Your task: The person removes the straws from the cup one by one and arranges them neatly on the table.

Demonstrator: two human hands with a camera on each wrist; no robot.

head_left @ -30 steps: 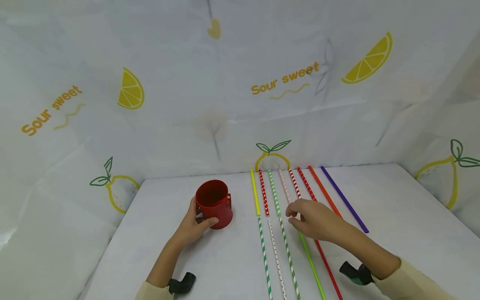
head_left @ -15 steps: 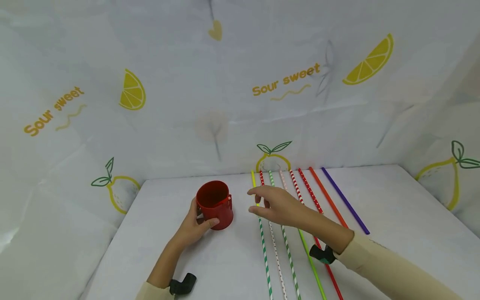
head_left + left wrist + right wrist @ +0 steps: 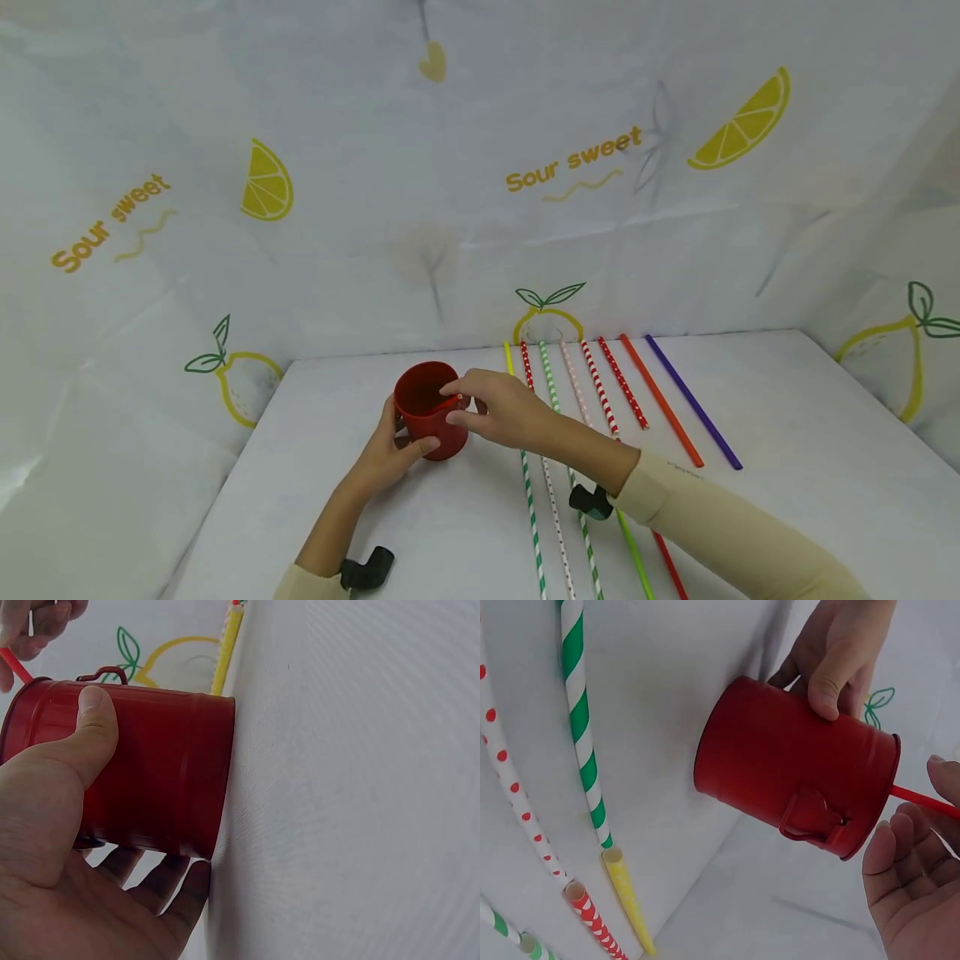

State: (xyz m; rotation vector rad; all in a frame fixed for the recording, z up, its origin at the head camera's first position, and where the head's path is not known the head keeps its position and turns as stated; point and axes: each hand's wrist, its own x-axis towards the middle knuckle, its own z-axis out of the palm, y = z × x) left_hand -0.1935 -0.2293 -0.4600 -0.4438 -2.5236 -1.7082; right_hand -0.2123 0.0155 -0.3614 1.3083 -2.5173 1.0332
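A red metal bucket [image 3: 438, 417] with a small wire loop on its side stands upright on the white table in the head view. My left hand [image 3: 390, 454] grips it from the left, thumb on the front wall and fingers around the far side. My right hand [image 3: 498, 408] is at the bucket's right rim, thumb and fingers spread apart. Between them a thin bright red bar [image 3: 924, 801] sticks out of the bucket's mouth in the right wrist view. The left wrist view shows the bucket's wall [image 3: 161, 765] under the left thumb.
Right of the bucket lie straws in two rows, among them a purple straw [image 3: 693, 400], an orange straw [image 3: 660, 396] and a green-striped straw [image 3: 531, 517]. Behind the white table [image 3: 315, 400] hangs a lemon-printed cloth [image 3: 360, 250].
My right hand has moved left from over the straws to the bucket's rim. The left hand stays around the bucket, which has not moved.
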